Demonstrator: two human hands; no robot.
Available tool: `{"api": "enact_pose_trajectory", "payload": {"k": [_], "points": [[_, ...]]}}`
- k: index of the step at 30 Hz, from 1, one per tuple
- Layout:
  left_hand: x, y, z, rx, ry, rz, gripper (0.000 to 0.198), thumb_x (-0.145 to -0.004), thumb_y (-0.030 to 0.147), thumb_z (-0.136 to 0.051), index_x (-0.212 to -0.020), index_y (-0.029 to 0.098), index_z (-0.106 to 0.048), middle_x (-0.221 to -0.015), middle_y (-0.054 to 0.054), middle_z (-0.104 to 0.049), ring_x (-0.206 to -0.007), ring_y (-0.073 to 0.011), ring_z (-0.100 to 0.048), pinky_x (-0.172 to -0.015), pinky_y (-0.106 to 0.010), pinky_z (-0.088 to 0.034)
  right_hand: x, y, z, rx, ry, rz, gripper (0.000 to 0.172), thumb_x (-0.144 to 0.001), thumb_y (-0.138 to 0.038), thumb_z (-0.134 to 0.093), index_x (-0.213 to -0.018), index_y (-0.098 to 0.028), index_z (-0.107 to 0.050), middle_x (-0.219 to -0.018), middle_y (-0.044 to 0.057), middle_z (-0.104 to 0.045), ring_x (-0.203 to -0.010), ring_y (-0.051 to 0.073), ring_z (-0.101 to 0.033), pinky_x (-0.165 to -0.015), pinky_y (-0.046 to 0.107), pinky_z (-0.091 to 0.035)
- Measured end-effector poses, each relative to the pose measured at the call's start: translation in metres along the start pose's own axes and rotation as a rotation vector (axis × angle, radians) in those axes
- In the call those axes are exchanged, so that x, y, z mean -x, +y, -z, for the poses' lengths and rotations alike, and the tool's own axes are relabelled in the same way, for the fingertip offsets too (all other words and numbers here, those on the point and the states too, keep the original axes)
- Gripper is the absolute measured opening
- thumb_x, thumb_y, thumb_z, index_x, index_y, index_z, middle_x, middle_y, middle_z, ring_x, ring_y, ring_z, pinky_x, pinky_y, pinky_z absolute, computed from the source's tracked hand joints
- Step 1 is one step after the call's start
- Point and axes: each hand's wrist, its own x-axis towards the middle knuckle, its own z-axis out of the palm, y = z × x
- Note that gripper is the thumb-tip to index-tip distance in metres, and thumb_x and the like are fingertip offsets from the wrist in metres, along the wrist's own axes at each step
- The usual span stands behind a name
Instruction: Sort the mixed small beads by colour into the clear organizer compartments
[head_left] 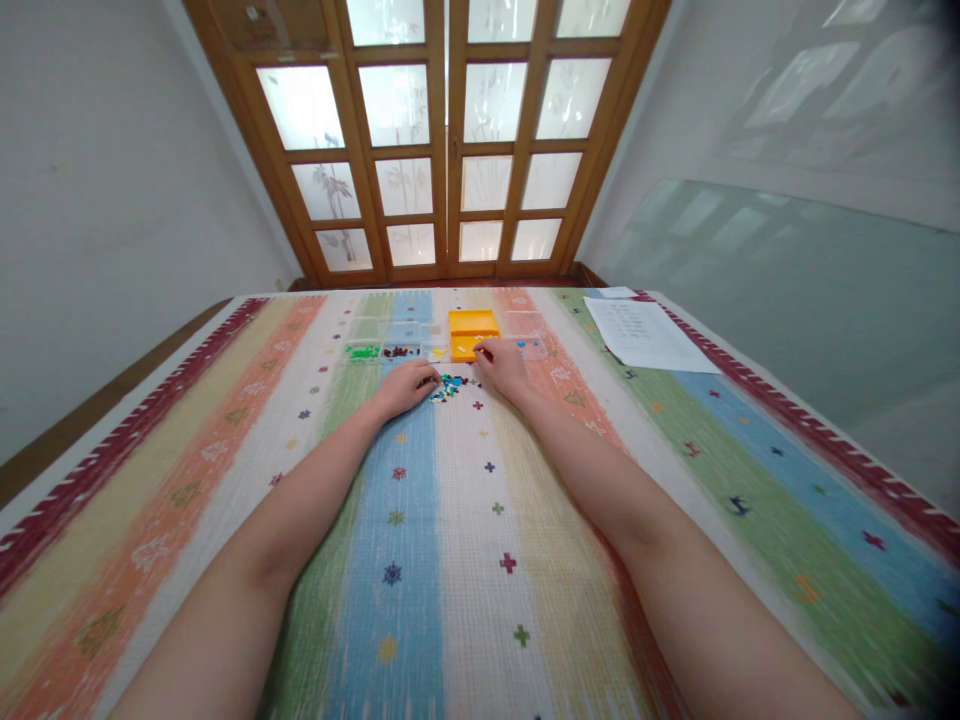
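Note:
A small heap of mixed pieces (451,386), blue, yellow, white, green and dark, lies on the striped tablecloth. My left hand (407,388) rests at its left edge, fingers curled together with the tips at the pieces; anything between them is too small to make out. Behind the heap stands an orange box (473,322) with its lid raised and light bits inside. My right hand (501,366) is at the box's front right edge, thumb and fingers pinched together. Whatever they hold cannot be made out.
Left of the orange box, clear boxes hold green pieces (364,353), dark red pieces (401,352) and yellow pieces (439,352). Another clear box (531,347), with blue bits, is on the right. A written paper sheet (645,335) lies at the far right.

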Motion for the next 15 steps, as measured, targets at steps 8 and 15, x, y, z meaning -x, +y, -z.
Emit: {"api": "enact_pose_trajectory", "payload": {"k": [8,15], "points": [[0.000,-0.002,-0.001,0.100,0.147,0.201,0.012,-0.091,0.023,-0.053,-0.094,0.020,-0.064,-0.076,0.000,-0.064,-0.067,-0.0154,-0.054,-0.064,-0.026,-0.037,0.001,-0.004,0.000,-0.010,-0.029,0.021,0.017,-0.094,-0.021,-0.058,-0.098,-0.021,-0.075,-0.099,0.007,-0.075,-0.092,0.023,-0.063,-0.085,0.034,-0.045],[-0.005,-0.009,-0.005,0.355,0.251,0.299,0.014,-0.082,0.019,-0.053,-0.090,0.019,-0.064,-0.075,0.001,-0.064,-0.067,-0.0141,-0.056,-0.064,-0.025,-0.043,0.002,-0.005,0.000,-0.010,-0.044,0.027,0.018,-0.095,-0.022,-0.058,-0.099,-0.020,-0.076,-0.100,0.008,-0.075,-0.093,0.023,-0.064,-0.086,0.034,-0.045]]}}
